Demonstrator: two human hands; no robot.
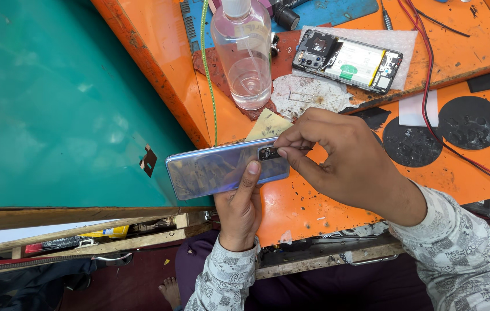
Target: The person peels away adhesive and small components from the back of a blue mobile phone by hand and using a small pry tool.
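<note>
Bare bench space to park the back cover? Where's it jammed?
Free: green surface left of the orange edge; orange strip right of the two black discs. Crowded: around the bottle, opened phone and red cable.

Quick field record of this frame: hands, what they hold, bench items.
left hand: holds phone back cover from below, thumb on top
right hand: pinches tweezers at the cover's camera cutout
bench: orange, worn
behind: clear bottle; opened phone on bubble wrap
right side: two black discs; red wire
</note>
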